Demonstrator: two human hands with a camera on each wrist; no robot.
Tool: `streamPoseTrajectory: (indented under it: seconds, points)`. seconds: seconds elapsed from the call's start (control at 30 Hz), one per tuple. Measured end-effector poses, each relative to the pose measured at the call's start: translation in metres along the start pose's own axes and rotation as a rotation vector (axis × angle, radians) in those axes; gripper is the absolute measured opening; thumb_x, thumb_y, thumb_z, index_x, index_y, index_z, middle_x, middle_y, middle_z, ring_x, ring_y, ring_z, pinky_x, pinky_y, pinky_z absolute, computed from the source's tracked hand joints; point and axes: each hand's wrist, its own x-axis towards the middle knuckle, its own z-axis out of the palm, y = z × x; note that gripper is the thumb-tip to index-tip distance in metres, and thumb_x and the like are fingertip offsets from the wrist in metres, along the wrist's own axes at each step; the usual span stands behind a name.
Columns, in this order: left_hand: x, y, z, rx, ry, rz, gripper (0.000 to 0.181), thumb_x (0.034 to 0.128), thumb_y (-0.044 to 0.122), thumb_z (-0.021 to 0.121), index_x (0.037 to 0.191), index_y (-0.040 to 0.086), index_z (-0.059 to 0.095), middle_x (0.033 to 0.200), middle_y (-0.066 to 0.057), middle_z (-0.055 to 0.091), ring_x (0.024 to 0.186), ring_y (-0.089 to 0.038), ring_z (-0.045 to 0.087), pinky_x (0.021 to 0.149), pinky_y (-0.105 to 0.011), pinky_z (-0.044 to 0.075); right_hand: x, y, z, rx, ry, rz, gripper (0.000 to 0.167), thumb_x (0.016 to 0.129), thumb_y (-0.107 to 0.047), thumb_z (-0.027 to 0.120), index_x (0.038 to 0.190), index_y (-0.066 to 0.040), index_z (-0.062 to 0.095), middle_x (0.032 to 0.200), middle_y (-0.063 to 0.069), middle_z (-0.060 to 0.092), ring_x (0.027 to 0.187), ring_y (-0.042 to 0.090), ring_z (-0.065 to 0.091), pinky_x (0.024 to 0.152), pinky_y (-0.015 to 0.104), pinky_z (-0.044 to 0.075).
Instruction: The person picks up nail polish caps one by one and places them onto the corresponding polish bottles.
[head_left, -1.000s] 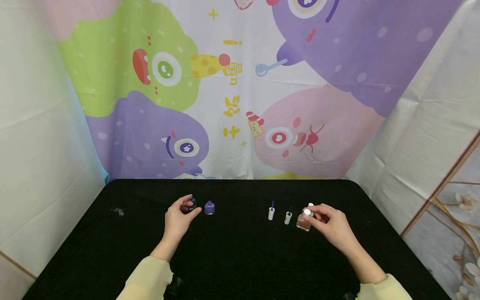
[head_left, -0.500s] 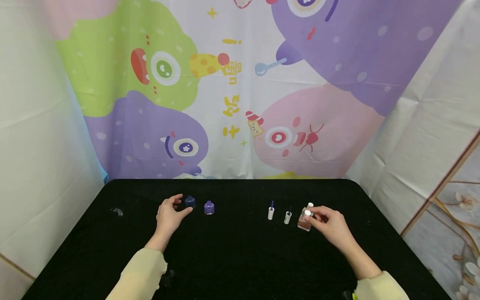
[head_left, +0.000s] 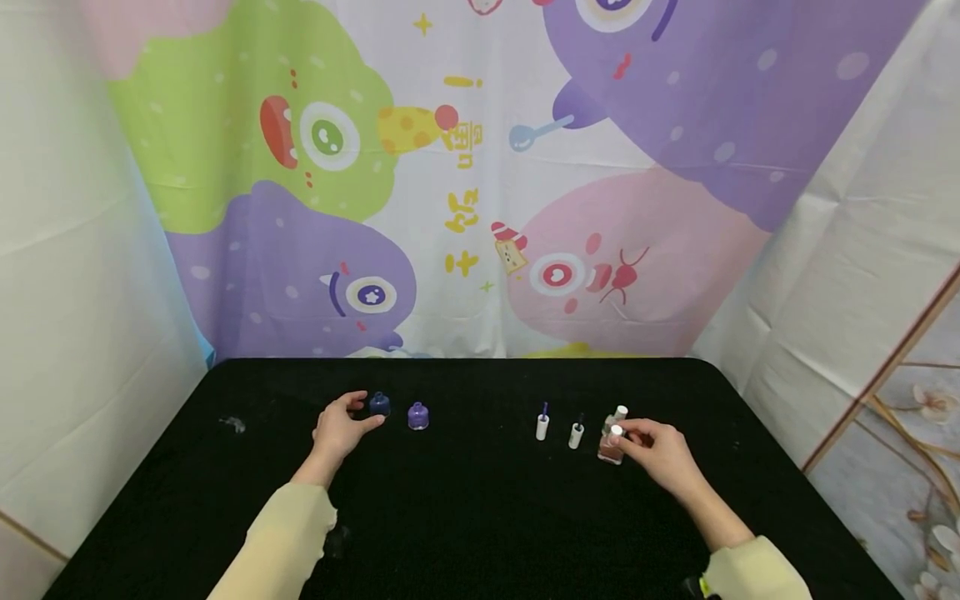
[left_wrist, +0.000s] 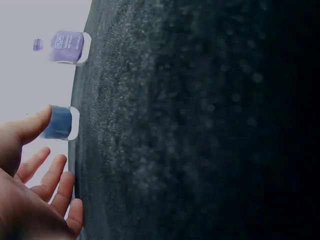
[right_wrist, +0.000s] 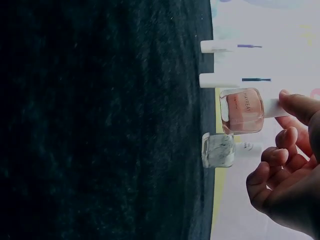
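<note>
In the left wrist view, the left hand point(left_wrist: 37, 195) covers the top of the blue bottle point(left_wrist: 61, 122) with its thumb, and I can't tell if they touch. The tiny words on the purple bottle point(left_wrist: 68, 46) are too small to read. The right hand point(head_left: 660, 454) hides part of the white cap point(right_wrist: 271, 108) on the pink bottle point(right_wrist: 243, 110). From the head view, the pink bottle blocks some of the clear bottle point(right_wrist: 219, 151). The left sleeve point(head_left: 281, 529) and right sleeve point(head_left: 757, 571) get cut off at the bottom. A pale mark point(head_left: 233, 425) is too small to tell.
</note>
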Motion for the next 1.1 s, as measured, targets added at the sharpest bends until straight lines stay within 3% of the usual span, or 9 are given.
streamPoseTrajectory:
  seconds: [0.43,0.63,1.1]
  points:
    - [0.011,-0.007,0.000,0.098,0.001,0.020,0.043,0.0864,0.025,0.069,0.123,0.004,0.059,0.122,-0.019,0.059,0.113,-0.037,0.050,0.090,-0.055,0.027,0.007,0.015,-0.001,0.040,-0.086,0.127,0.037,0.087,-0.028,0.066,0.115,-0.004,0.063,0.079,0.004,0.053,0.068,0.015,0.047,0.058,0.026,0.040]
    - [0.012,-0.007,0.001,0.111,0.031,0.034,0.033,0.0851,0.023,0.070,0.112,0.004,0.065,0.119,-0.019,0.062,0.108,-0.037,0.052,0.090,-0.055,0.028,0.007,0.017,0.002,0.040,-0.086,0.145,0.037,0.087,-0.027,0.066,0.115,-0.002,0.063,0.078,0.004,0.053,0.068,0.016,0.047,0.058,0.026,0.039]
    - [0.015,-0.007,0.007,0.132,0.043,0.050,0.031,0.0867,0.023,0.069,0.111,0.005,0.065,0.113,-0.017,0.064,0.108,-0.037,0.052,0.088,-0.054,0.026,0.007,0.018,0.001,0.058,-0.074,0.149,0.038,0.088,-0.027,0.065,0.117,-0.004,0.062,0.079,0.004,0.053,0.068,0.015,0.047,0.058,0.026,0.040]
